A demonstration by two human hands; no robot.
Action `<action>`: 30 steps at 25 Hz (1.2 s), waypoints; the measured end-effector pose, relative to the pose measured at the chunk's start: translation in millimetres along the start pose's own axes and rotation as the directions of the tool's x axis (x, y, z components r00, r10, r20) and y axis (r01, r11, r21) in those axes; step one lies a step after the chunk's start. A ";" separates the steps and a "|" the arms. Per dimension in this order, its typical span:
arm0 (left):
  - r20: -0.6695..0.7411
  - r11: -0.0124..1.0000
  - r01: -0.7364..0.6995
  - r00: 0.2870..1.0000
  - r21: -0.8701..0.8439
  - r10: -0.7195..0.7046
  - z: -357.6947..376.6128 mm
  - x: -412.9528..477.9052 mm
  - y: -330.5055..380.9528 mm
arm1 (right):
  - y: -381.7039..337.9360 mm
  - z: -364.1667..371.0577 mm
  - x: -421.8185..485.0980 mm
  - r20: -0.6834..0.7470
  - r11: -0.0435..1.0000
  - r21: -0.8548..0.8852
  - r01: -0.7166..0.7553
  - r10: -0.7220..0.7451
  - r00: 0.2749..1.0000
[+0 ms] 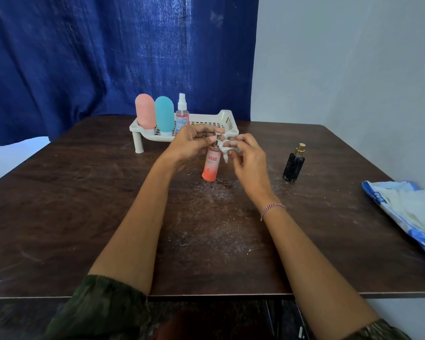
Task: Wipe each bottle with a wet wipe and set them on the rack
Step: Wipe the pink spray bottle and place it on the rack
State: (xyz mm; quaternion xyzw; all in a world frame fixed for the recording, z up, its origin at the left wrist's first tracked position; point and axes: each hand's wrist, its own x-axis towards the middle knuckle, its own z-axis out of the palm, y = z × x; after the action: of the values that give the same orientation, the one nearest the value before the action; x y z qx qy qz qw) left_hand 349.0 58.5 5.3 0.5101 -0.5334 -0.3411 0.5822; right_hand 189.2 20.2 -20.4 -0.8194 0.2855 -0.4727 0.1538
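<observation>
An orange spray bottle (211,165) marked ENGAGE is held up over the table's middle. My left hand (192,143) grips its silver top. Beside the neck, my right hand (245,158) pinches a crumpled white wet wipe (225,147) against the bottle. On the white perforated rack (227,120) at the back stand a pink bottle (145,111), a teal bottle (164,114) and a clear spray bottle (182,114) with pink liquid. A black bottle (293,165) with a gold cap stands upright on the table to the right.
The dark brown wooden table (84,204) has dusty scuffs near its middle. A blue and white wipes pack (407,207) lies open at the right edge. A blue curtain hangs behind the rack, with a grey wall on the right.
</observation>
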 end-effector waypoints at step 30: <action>-0.253 0.952 0.145 0.965 0.271 -0.075 5.3 7.3 -19.8 | 2.4 20.3 -4.9 0.296 0.994 -0.095 0.057 -0.027 0.955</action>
State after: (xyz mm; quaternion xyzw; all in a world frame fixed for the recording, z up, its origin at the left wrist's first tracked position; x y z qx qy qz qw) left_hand 348.2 45.5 -12.2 0.6557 -0.4737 -0.2281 0.5419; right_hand 204.0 21.0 -35.3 -0.8932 0.2657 -0.3336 0.1423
